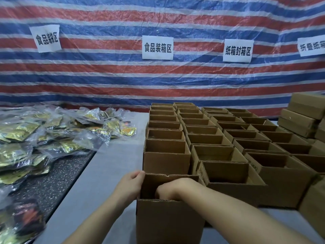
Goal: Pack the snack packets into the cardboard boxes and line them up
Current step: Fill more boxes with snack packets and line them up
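Fingers (139, 174) of your left hand (129, 185) grip the nearest box (168, 222) steady; your right hand (173, 188) reaches inside, its grasp hidden

At the bottom centre of the frame stands an open brown cardboard box (169, 221), upright, its flaps raised. Behind it, open boxes (211, 134) of the same kind run in rows toward the upper right, packed edge to edge, their insides in shadow. Closed boxes (302, 115) are stacked at the far right. At the left lies a loose heap of snack packets (44, 136), gold and dark in clear wrap.
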The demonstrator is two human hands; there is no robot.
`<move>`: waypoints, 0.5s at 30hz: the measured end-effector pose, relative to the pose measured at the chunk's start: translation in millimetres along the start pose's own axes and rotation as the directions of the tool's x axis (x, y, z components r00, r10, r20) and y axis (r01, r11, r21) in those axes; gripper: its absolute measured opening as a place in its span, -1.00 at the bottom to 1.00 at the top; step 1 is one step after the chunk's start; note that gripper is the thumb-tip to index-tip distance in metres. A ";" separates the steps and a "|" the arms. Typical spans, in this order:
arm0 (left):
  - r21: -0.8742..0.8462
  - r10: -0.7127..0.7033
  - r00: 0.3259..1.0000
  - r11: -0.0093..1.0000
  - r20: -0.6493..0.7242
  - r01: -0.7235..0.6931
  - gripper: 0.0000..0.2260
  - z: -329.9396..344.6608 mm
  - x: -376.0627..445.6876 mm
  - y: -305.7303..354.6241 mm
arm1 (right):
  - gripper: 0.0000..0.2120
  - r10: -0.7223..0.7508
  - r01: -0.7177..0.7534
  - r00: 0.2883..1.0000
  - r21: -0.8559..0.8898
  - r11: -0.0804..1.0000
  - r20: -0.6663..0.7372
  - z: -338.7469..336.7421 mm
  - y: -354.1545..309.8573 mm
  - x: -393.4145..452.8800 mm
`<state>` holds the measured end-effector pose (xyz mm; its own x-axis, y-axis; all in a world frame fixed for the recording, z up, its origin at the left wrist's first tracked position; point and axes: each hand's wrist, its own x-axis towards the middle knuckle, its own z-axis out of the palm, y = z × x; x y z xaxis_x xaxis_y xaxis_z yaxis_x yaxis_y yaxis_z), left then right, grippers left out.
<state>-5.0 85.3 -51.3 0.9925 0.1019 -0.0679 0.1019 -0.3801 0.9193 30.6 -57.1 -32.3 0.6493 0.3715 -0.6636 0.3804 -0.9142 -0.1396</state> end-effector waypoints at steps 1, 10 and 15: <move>-0.017 -0.007 1.000 1.000 0.000 0.007 -0.62 -0.8 -1.1 2.0 | -0.63 0.011 -0.011 1.000 0.044 0.999 0.020 -5.0 -0.5 -4.1; -0.146 -0.259 0.960 0.951 0.108 0.273 -0.54 -2.5 -5.9 5.0 | -0.27 -0.150 0.122 0.772 -0.087 0.989 -0.617 -1.2 41.9 -87.5; -0.039 -0.244 0.967 0.968 0.074 0.247 -0.80 14.9 -6.0 2.2 | 0.06 -0.122 0.022 0.886 -0.222 0.975 -0.448 32.2 54.3 -75.7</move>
<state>-9.7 70.2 -54.6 0.9400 0.1227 -0.3183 0.3410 -0.3075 0.8884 -19.1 -140.1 -13.3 0.8237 0.5127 -0.2420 0.5311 -0.8472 0.0126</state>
